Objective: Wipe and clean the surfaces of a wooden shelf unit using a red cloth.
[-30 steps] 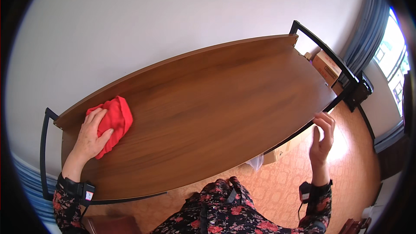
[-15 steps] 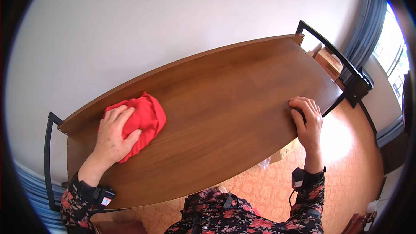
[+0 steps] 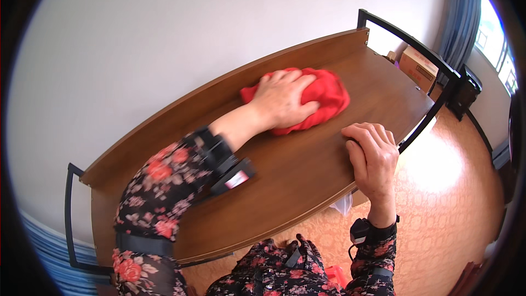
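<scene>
currently, the left hand lies spread over the cloth, near the back lip of the board; whether it grips, i cannot tell. the right hand curls loosely, thumb apart, at the front edge, and wood surface extends from cloth to black rail.

Head-worn fisheye, looking down, near over tabletop

Pale wall, sunlit orange floor
</scene>
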`<control>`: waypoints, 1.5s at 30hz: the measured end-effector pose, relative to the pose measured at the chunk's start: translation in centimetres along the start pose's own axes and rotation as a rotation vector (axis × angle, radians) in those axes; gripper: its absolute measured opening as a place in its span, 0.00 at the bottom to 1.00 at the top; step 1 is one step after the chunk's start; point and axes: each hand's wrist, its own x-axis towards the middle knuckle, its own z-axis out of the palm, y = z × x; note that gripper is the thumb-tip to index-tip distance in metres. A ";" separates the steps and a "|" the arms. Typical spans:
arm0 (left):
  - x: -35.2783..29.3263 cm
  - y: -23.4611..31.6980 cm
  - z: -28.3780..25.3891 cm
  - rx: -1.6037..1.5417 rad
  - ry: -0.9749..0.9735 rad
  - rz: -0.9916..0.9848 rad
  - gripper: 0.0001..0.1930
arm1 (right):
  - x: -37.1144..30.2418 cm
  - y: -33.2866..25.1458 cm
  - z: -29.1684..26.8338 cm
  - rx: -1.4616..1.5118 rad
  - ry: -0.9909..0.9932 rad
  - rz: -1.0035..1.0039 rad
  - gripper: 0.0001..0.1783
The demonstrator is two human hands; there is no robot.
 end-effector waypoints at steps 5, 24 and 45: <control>0.5 0.3 -0.3 -0.037 -0.107 -0.028 0.38 | 0.1 -1.5 -0.1 -0.003 -0.086 0.002 0.07; -7.8 1.2 -5.7 -0.035 -0.256 -0.196 0.36 | 7.2 23.2 -6.7 -0.077 -0.385 0.164 0.06; -9.3 -1.0 -4.4 0.100 0.083 -0.370 0.28 | 5.5 17.0 -6.3 -0.302 -0.260 0.142 0.10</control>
